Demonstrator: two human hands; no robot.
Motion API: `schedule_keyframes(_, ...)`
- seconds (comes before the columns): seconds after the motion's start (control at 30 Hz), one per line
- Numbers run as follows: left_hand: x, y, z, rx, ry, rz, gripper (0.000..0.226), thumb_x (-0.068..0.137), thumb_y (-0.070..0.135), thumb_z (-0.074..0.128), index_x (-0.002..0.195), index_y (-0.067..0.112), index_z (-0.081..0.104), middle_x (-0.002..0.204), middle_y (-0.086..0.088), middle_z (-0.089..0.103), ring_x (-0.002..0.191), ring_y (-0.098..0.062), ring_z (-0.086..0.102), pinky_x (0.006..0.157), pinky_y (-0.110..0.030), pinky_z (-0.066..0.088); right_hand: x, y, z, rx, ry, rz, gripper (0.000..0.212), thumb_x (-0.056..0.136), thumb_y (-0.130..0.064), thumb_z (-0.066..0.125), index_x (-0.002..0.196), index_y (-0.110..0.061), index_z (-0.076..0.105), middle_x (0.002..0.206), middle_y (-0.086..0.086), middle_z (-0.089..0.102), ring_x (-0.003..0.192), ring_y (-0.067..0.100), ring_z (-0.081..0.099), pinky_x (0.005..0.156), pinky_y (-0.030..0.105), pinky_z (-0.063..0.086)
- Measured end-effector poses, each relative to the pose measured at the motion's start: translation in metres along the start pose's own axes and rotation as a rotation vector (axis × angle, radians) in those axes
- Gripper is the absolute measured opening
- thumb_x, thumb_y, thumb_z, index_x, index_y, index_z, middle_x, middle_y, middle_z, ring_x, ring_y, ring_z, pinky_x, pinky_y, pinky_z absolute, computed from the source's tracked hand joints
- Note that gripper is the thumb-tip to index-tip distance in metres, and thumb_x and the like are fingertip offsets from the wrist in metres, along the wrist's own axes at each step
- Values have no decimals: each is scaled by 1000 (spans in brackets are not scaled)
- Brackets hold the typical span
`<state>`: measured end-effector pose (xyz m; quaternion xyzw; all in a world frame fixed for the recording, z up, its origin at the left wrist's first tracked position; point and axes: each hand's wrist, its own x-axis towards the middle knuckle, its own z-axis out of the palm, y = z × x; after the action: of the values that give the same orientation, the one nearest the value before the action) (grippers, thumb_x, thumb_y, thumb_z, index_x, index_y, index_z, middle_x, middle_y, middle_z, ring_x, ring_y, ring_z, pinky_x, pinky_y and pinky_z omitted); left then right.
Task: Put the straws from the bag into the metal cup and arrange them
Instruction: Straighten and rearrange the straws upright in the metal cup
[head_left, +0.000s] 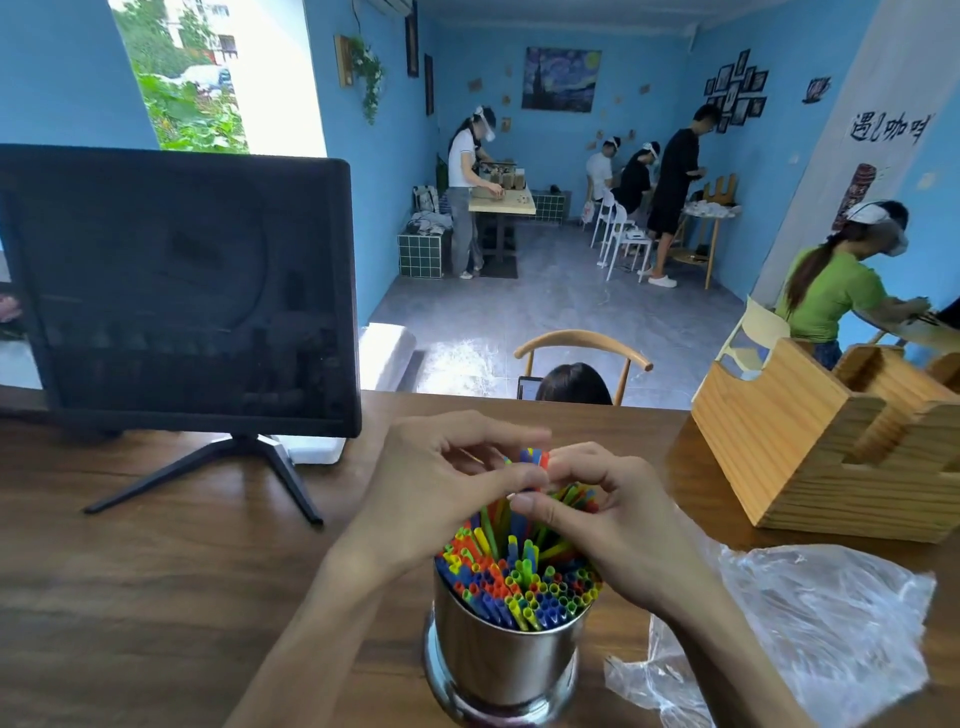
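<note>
A shiny metal cup (504, 660) stands on the wooden counter near its front edge, packed with several coloured straws (524, 587) standing upright. Some straws at the back of the cup stick up higher than the rest. My left hand (436, 493) and my right hand (613, 514) meet just above the cup, and the fingertips of both pinch the tops of these taller straws. A crumpled clear plastic bag (810, 629) lies flat on the counter to the right of the cup, and I see no straws in it.
A dark monitor (176, 291) on a tripod stand sits at the left of the wooden counter (156, 597). A wooden holder (821, 441) stands at the right. Beyond the counter's far edge are a chair, a seated person's head and several people at tables.
</note>
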<state>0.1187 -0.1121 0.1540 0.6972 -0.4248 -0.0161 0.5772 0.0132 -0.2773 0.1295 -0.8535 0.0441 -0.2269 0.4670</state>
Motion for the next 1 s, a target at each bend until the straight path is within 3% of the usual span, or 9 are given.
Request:
schedule_keyframes(0.1,0,-1,-2,-103,51,-61,25,67,20,90,87,32,82,80,8,78,76,-9,74,71,-22,58,0,0,0,30,-7,13,26,70,-56,77,87,-36,80,98,-10,73,100,9,68,85,38,57)
schedule_keyframes(0.27,11,15,-17,-414,290,17,16,68,17,86,82,23,81,76,-4,77,60,-12,68,57,-17,53,-2,-6,-5,16,-130,39,35,79,-52,75,114,-48,70,108,-14,74,110,2,66,93,33,57)
schedule_keyframes(0.4,19,32,-39,-677,566,97,12,85,20,78,96,23,74,86,3,76,73,-8,68,61,-18,52,2,-13,-7,96,-135,13,42,89,-42,69,130,-41,61,106,-11,76,115,0,65,101,32,51)
schedule_keyframes(0.47,22,33,-42,-740,605,85,15,85,20,74,99,20,67,88,4,76,76,-7,69,64,-18,54,3,-14,-5,130,-73,-58,37,92,-35,72,127,-40,64,111,-18,75,115,0,65,99,31,47)
schedule_keyframes(0.57,17,26,-29,-755,515,-19,25,68,22,78,89,15,67,81,1,76,68,-9,70,63,-18,56,4,-16,-5,212,102,-162,29,82,-53,75,111,-47,73,104,-14,77,107,9,69,93,38,48)
schedule_keyframes(0.67,5,8,-19,-660,343,-100,15,60,22,83,73,25,75,77,-4,76,67,-15,73,62,-20,58,9,-21,-10,549,243,-154,40,77,-65,75,105,-37,80,87,-3,76,88,17,69,85,30,52)
schedule_keyframes(0.83,-3,-2,-16,-124,-68,-130,11,70,23,86,73,28,77,79,4,77,78,-7,72,72,-20,56,16,-38,-22,569,380,-218,25,83,-38,75,106,-27,77,88,0,73,79,21,75,67,26,56)
schedule_keyframes(0.9,0,-2,-15,21,-109,-124,10,81,20,83,81,29,78,84,11,77,83,-5,71,77,-22,56,14,-43,-23,503,449,-257,47,82,-19,72,126,-31,60,78,0,73,68,22,75,58,26,56)
schedule_keyframes(1.0,12,-14,-10,106,18,-163,11,91,25,74,91,36,77,88,23,73,82,2,66,73,-15,51,9,-38,-20,350,427,-288,82,79,-16,76,141,-51,36,80,4,73,61,24,74,56,31,58)
